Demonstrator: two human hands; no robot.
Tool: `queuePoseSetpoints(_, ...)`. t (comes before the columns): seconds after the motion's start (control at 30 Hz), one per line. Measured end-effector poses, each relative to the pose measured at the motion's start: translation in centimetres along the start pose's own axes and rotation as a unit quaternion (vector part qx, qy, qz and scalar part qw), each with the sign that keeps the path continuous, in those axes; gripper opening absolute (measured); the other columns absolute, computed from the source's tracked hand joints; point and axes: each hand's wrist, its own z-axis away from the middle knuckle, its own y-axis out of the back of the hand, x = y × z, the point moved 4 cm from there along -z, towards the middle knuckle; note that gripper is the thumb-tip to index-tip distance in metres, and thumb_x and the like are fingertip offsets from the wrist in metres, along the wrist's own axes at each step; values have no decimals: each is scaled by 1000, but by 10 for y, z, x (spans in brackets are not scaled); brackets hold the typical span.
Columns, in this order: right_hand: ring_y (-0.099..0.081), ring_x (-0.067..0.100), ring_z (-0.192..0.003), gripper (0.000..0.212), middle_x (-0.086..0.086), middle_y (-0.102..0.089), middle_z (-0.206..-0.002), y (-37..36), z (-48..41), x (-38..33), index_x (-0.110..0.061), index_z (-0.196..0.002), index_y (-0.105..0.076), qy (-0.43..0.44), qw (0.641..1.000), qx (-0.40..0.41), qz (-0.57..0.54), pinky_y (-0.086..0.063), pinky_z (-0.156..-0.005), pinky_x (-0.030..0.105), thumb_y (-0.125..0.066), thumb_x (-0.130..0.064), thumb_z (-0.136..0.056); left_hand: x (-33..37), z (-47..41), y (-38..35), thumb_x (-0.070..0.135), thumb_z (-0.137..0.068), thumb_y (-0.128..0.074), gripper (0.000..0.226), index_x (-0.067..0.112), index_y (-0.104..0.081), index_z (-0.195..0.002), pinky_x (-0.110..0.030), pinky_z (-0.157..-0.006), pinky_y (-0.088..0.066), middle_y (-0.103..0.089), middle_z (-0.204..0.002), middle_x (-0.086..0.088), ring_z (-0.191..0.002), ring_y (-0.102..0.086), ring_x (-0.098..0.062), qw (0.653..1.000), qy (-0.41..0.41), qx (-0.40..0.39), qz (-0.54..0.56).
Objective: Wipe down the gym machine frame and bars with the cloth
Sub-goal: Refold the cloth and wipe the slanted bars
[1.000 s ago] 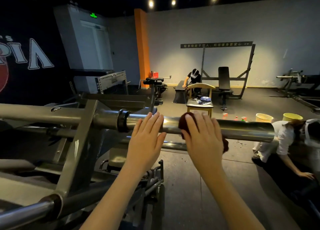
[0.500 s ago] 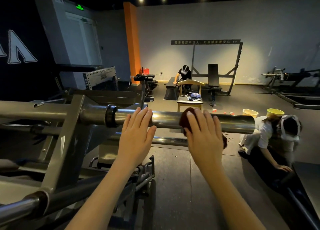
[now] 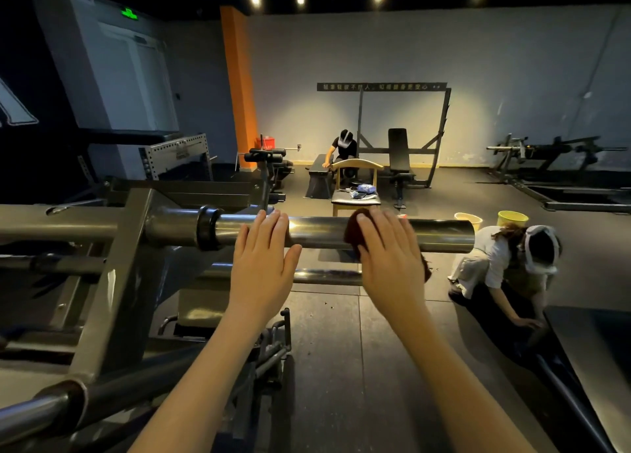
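Dark maroon cloth: small, bunched, mostly covered. It is draped over the polished round steel bar, right of the bar's middle. One fold shows beside the index finger; a scrap pokes out below the heel of the right hand.

Bar runs level, shiny, with an open end on the right. A black ring collar sits where it meets the grey painted machine frame.

Writing: a black wall banner with pale characters, too small to read. A green lit sign above the door, illegible.

Right fingers are straight and together, laid over the bar's top, pressing the cloth flat against the steel. The left hand is bare and flat on the bar between collar and cloth, fingers extended, not touching the cloth.
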Motion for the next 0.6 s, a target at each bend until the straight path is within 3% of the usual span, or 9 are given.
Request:
queuePoseSetpoints(0.1, -40, 36, -133, 41, 17, -51, -139, 8, 11, 17, -8, -132, -49, -108, 993, 37, 8, -26, -113, 49, -42, -23, -95, -2, 0, 0, 51, -93, -13, 70, 14, -37, -147, -38, -119, -7, -35, -154, -5, -147, -20, -23, 1000, -5, -6, -12)
queuePoseSetpoints(0.2, -40, 35, -133, 44, 16, -51, -138, 2, -1, -10, -10, -129, -55, -193, 980, 51, -21, -24, -112, 47, -37, -33, -96, -2, 0, 0, 48, -94, -18, 66, 12, -40, -145, -42, -118, -12, -39, -152, -7, -146, -25, -26, 1000, -11, -1, -18)
queuePoseSetpoints(0.33, -48, 34, -127, 42, 14, -55, -132, -2, -9, -6, -12, -129, -54, -44, 998, -35, 4, -26, -111, 44, -45, -35, -95, -3, 0, -1, 47, -95, -19, 65, 11, -41, -145, -42, -118, -13, -40, -151, -8, -145, -26, -27, 1000, -15, 3, -10)
queuePoseSetpoints(0.4, -47, 34, -127, 44, 14, -54, -134, 5, -5, 27, -11, -131, -51, -18, 998, -60, 16, -29, -111, 48, -46, -32, -93, -4, -1, -1, 48, -95, -17, 66, 12, -41, -145, -41, -118, -11, -39, -152, -7, -146, -25, -26, 1000, -16, 2, -6)
queuePoseSetpoints(0.5, -44, 35, -129, 39, 15, -54, -133, 21, 8, 66, -9, -128, -51, -96, 995, -2, 10, -30, -112, 48, -40, -29, -97, -6, -1, 0, 48, -94, -18, 66, 12, -41, -145, -41, -118, -11, -40, -151, -7, -146, -26, -26, 1000, -20, 2, -3)
queuePoseSetpoints(0.6, -35, 35, -135, 40, 14, -49, -138, 15, 13, 57, -10, -128, -51, -241, 967, 74, -22, -25, -114, 48, -34, -29, -97, -7, -1, -1, 47, -95, -20, 65, 12, -43, -144, -42, -117, -14, -42, -150, -8, -144, -29, -28, 1000, -27, 3, -10)
